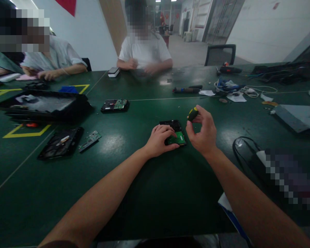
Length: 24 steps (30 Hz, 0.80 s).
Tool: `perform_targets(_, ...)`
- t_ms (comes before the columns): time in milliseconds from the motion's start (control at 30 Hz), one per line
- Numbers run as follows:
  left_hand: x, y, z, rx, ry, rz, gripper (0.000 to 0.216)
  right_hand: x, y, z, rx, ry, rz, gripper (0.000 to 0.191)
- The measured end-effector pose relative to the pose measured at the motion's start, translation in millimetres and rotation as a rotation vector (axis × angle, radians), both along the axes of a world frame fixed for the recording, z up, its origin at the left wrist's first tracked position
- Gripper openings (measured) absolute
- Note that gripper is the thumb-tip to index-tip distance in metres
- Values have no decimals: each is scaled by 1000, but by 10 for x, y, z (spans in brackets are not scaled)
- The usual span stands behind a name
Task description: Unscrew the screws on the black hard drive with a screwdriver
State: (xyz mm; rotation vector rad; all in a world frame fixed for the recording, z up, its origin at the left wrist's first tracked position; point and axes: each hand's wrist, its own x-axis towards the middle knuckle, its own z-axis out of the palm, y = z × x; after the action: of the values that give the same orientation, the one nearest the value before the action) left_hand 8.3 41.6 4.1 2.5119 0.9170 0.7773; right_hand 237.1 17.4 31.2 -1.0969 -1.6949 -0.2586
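A hard drive (180, 138) lies on the green table in front of me, with a green circuit board and a black part showing. My left hand (162, 138) grips it from the left, fingers curled over the top and thumb along the near edge, hiding part of it. Just to the right and above the drive, my right hand (203, 129) pinches a screwdriver (193, 114) by its green and yellow handle. The screwdriver's shaft cannot be made out.
Another hard drive (115, 105) lies further off. On the left are a black tray (49, 103), a black casing (61, 143) and a loose circuit board (91, 139). Cables (228, 84) and a grey metal box (298, 117) are at right. Two people (146, 51) sit across.
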Motion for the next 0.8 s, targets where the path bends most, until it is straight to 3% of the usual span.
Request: perform_targets(800,3,-6,14,6,8,9,40,-14,-24,30,21,-2,5,72)
